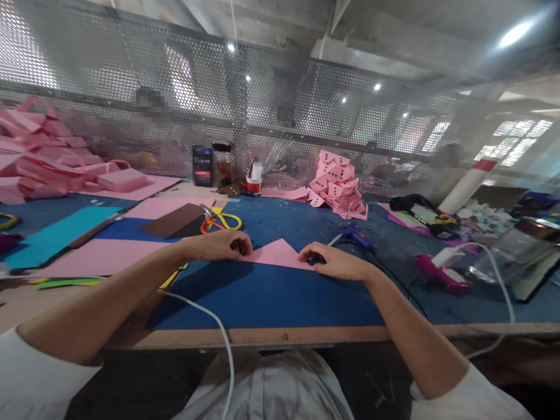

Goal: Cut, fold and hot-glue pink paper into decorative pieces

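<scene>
left hand [221, 245] curled shut on pink paper [280, 254], right hand [335, 262] pinching its other edge

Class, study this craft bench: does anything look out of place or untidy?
Nothing looks damaged. A white cable trails over the table edge below the left hand, and dotted pink pieces lie heaped askew.

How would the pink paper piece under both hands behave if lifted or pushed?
The pink paper piece looks thin and lies flat, so probably light and floppy when lifted. Pushed, it would likely slide easily over the smooth blue mat.
</scene>
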Demonstrator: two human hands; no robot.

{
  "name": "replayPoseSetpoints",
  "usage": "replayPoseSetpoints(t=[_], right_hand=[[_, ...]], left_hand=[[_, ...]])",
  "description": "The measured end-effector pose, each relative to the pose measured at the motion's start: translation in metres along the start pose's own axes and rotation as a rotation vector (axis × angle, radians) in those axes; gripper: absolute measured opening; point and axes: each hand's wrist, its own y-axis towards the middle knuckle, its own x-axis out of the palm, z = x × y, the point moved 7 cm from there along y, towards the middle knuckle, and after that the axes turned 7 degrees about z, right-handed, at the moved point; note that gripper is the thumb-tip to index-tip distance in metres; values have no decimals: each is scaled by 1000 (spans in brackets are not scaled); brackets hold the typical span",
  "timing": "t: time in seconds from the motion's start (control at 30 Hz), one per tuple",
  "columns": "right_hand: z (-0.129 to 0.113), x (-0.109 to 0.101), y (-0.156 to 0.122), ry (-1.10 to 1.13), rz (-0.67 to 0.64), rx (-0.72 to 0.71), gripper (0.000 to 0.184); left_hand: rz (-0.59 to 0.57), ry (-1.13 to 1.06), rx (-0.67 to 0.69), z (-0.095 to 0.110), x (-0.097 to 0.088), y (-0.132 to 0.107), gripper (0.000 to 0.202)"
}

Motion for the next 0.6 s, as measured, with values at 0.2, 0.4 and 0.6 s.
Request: replayPoseSetpoints(t=[0.2,0.4,0.6], right_hand=[[1,-2,-1,28,-59,-11,54],[-3,-3,-4,27,-86,-17,53],[-1,-3,-5,42,-98,-20,59]], left_hand=[[-39,-27,24,-1,-3,-2,30],[-53,-17,22,2,-5,-5,31],[-89,-12,26,4,-8,-7,32]])
